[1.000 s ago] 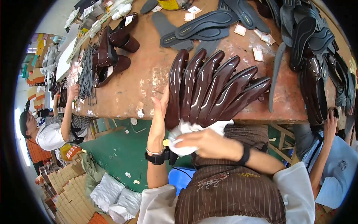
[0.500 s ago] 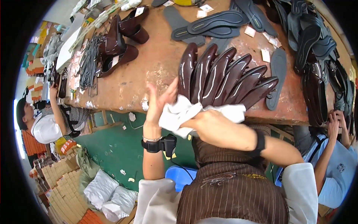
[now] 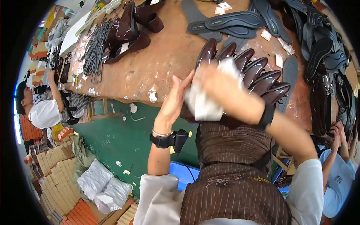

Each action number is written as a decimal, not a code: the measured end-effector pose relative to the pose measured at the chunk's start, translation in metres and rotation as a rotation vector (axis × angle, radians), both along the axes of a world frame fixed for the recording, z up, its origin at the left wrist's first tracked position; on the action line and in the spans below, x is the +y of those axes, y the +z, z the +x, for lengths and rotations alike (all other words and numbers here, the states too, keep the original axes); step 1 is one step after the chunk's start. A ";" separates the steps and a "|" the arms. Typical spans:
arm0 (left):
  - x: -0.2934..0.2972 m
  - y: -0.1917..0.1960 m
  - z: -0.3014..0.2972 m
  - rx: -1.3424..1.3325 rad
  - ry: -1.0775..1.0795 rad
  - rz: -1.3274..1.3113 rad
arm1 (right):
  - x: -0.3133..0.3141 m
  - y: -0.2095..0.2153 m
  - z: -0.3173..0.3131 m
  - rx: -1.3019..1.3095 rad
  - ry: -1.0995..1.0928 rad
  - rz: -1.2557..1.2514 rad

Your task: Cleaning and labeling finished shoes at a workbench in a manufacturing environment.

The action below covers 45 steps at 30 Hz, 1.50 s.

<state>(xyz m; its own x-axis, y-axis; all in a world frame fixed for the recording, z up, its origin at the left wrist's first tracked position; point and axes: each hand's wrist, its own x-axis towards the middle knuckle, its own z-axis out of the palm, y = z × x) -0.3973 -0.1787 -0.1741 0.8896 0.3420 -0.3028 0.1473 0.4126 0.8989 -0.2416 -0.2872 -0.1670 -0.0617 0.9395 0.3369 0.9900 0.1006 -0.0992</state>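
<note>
Several glossy dark burgundy shoes point(image 3: 258, 70) stand side by side in a fan at the table's near edge, toes pointing away from me. My right hand point(image 3: 214, 80), smeared by motion, grips a crumpled white cloth point(image 3: 204, 107) over the leftmost shoes. Cloth and forearm hide much of their near ends. Beside the row's left end is my left hand point(image 3: 173, 103), fingers stretched and thumb apart. Its fingers lie along the outer side of the leftmost shoe, apparently touching it.
Grey insoles point(image 3: 236, 20) and small white tags point(image 3: 266, 35) lie beyond the shoes. Heeled shoes point(image 3: 125, 30) and thin dark rods point(image 3: 95, 50) occupy the table's left. More shoes point(image 3: 321, 101) stand right, near a co-worker's hands point(image 3: 338, 131). Another person point(image 3: 45, 110) works at far left.
My right hand has swept the white cloth away from me, from the near ends onto the leftmost shoes. My left hand stays beside the row. The whole view has shifted slightly.
</note>
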 end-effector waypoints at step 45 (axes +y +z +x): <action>-0.126 0.015 0.060 0.621 -0.121 1.647 | -0.166 0.016 0.013 1.223 -0.010 -0.011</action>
<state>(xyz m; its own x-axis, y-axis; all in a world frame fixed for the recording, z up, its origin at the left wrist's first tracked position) -0.3371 -0.3050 -0.1592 0.8290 0.5591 -0.0150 0.5557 -0.8202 0.1359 -0.2285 -0.4529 -0.1508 0.2973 0.9414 0.1594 0.2445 0.0863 -0.9658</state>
